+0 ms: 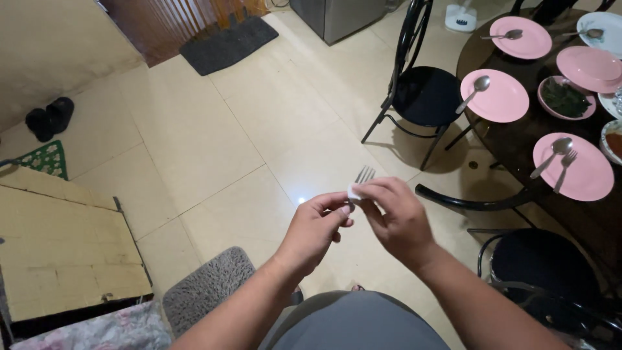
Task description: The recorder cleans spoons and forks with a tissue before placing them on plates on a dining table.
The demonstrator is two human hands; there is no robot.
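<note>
Both hands grip one fork (365,174): left hand (319,227) clamps its handle, right hand (395,217) pinches a white tissue (354,192) against it; one pink plate (573,167) on the worktop already has a fork.

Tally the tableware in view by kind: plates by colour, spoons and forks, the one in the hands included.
Pink plates: 5
White plates: 1
Spoons: 4
Forks: 2, one on a plate, one in the hands
Total: 12
</note>
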